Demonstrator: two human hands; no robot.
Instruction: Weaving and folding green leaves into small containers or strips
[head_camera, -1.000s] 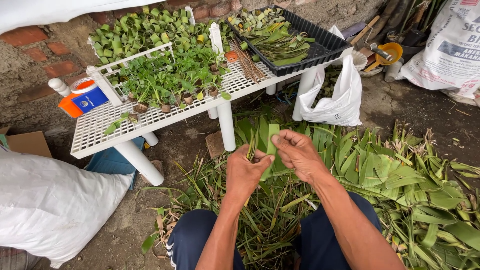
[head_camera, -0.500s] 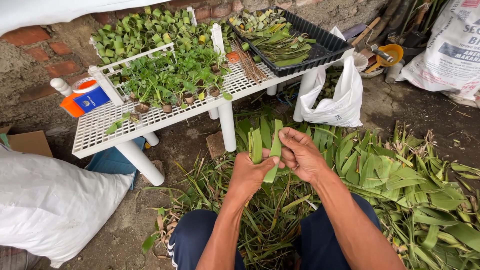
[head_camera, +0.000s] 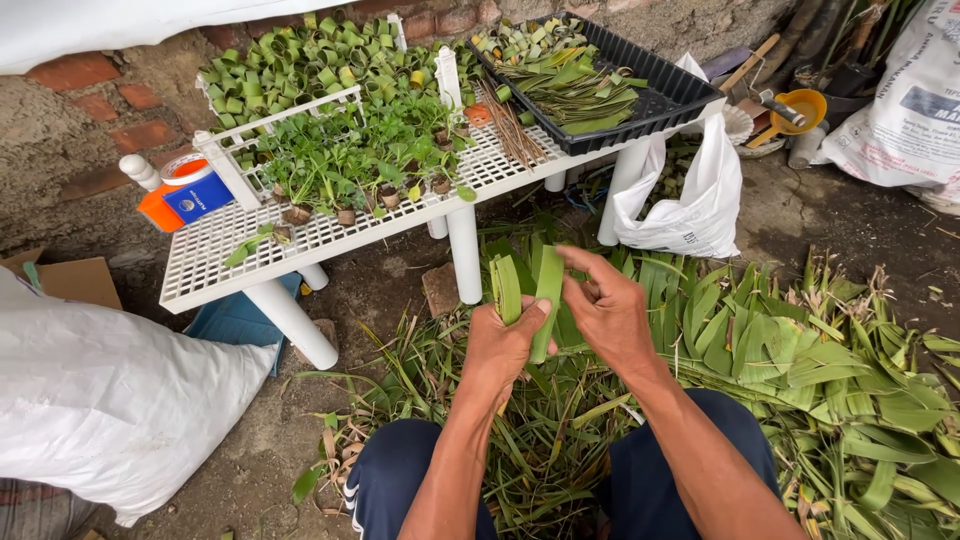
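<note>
Nearest are the person's dark-trousered knees, with cut green leaves littering the ground (head_camera: 860, 390) all around. Just above them the left hand (head_camera: 500, 345) is clenched around a long flat green leaf strip (head_camera: 547, 300), thumb pressed on its face, a second bent strip standing beside it in the same grip. The right hand (head_camera: 610, 315) pinches the strip's right edge, fingers curled. It looks like the folding step (the strip is upright, not yet rolled); the next move would need a firm, even curl. Farther off, the white perforated plastic table (head_camera: 210, 265) bears small seedlings in leaf cups (head_camera: 350, 170), and on its far right end sits a black plastic tray (head_camera: 680, 95) of cut strips.
</note>
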